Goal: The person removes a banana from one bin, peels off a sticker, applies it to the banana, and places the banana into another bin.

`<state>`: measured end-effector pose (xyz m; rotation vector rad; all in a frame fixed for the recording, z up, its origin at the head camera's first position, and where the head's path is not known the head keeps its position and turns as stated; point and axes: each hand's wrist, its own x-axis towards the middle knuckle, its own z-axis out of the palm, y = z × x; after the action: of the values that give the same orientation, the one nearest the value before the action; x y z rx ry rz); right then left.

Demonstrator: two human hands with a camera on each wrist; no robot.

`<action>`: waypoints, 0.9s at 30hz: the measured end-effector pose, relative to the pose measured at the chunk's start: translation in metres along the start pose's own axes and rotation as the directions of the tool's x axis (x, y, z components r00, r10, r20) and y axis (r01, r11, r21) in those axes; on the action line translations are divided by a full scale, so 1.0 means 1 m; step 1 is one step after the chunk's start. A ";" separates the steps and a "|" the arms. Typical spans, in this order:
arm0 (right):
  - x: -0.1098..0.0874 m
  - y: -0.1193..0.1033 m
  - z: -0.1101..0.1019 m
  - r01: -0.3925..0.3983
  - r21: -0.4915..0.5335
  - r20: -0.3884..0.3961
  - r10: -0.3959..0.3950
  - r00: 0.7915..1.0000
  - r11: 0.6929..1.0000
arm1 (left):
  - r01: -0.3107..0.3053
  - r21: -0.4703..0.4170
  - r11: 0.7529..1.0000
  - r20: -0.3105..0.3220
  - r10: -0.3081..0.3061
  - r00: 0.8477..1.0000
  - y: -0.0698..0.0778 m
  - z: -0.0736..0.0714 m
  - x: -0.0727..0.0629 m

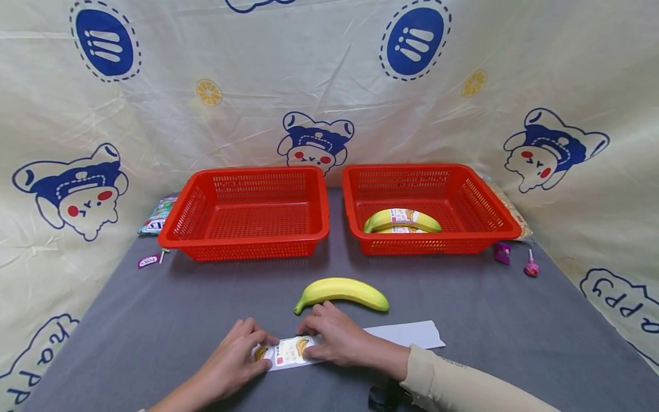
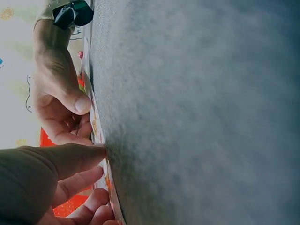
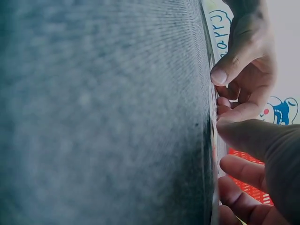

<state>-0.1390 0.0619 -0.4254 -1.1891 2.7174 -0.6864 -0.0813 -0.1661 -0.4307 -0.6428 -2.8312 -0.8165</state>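
A strip of banana-printed stickers (image 1: 290,351) on white backing lies on the grey cloth in front of me. At its left end my left hand (image 1: 238,356) pinches it, thumb on the near edge and fingertips on the far edge. Further right my right hand (image 1: 338,337) holds the same strip between thumb and fingers, beside a printed label. The blank white end of the backing (image 1: 412,333) runs out past the right wrist. Just beyond the right hand rests one yellow banana (image 1: 342,290), with no sticker visible on it. Both wrist views show the thumbs close together along the strip.
Two red baskets stand at the back: the left basket (image 1: 242,243) is bare inside, the right basket (image 1: 432,245) holds stickered bananas (image 1: 399,218). Snack bags (image 1: 158,216) and small sweets (image 1: 531,268) lie around their outer sides. A printed curtain (image 1: 329,68) hangs behind.
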 end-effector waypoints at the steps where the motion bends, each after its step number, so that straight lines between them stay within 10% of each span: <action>1: -0.001 0.001 0.000 -0.008 -0.003 0.001 0.008 1.000 1.000 | -0.007 0.000 1.000 0.000 0.007 1.000 0.001 0.001 0.001; 27: -0.006 0.003 -0.002 -0.061 0.039 0.019 0.061 0.998 0.997 | 0.069 -0.039 0.997 0.078 -0.066 0.995 0.006 0.002 0.013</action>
<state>-0.1373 0.0691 -0.4256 -1.0936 2.6996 -0.7149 -0.0907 -0.1557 -0.4264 -0.5996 -2.9267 -0.8832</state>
